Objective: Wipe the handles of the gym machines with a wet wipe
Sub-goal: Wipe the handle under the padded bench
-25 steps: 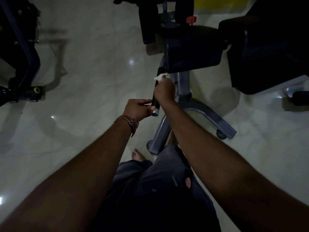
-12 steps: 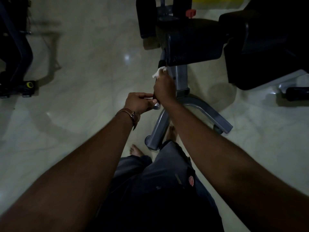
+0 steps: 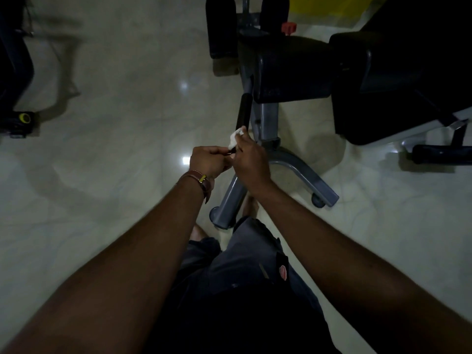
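Observation:
A black handle (image 3: 243, 111) sticks out toward me from the grey machine frame beside a black padded seat (image 3: 291, 70). My right hand (image 3: 251, 159) grips the near part of the handle with a white wet wipe (image 3: 234, 139) bunched between fingers and grip; the wipe peeks out above my knuckles. My left hand (image 3: 209, 160), with a brown strap at the wrist, pinches the very end of the handle. The far half of the handle is bare and in plain view; its near end is hidden under both hands.
The grey forked base (image 3: 301, 175) of the machine spreads on the pale tiled floor (image 3: 115, 162) just ahead of my feet. A second black pad (image 3: 398, 85) lies to the right. Another dark machine with a yellow knob (image 3: 24, 118) stands at the far left.
My right hand with the wipe has slid down the handle toward me, from near the seat to the near end. My left hand has kept its hold on the tip.

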A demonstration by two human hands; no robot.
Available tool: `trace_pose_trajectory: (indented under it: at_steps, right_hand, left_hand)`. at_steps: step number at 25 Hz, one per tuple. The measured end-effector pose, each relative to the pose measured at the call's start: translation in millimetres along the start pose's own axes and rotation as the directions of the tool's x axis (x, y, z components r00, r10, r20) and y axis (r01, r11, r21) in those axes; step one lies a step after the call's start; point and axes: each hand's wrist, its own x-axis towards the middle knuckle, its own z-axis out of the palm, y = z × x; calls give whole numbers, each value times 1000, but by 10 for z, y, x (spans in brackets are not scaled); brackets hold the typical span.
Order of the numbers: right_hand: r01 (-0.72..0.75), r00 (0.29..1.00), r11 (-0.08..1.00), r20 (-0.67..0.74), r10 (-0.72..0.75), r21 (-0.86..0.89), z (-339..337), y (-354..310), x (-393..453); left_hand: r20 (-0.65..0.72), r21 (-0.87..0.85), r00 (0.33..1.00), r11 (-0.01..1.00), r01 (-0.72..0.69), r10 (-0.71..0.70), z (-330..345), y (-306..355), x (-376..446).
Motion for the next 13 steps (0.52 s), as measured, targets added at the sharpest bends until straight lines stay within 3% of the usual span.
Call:
trace_pose_trajectory:
  at_steps: [3, 6, 10, 13]
  right_hand:
    - [-43, 995, 984, -99, 26, -171, 34, -66, 451]
    - [-148, 986, 972, -104, 130, -183, 15, -90, 741]
    - [-233, 936, 954, -223, 273, 190, 66, -92, 301]
    - [-239, 893, 826, -219, 394, 511, 178, -100, -127]
  left_hand:
    - [-7, 63, 1000, 998, -17, 18, 0, 23, -7]
    - [-17, 59, 1000, 998, -2, 3, -17, 35, -25]
    - [-1, 21, 1000, 1000, 19, -19, -23, 20, -69]
    - [-7, -9, 1000, 1000, 17, -17, -33, -1, -88]
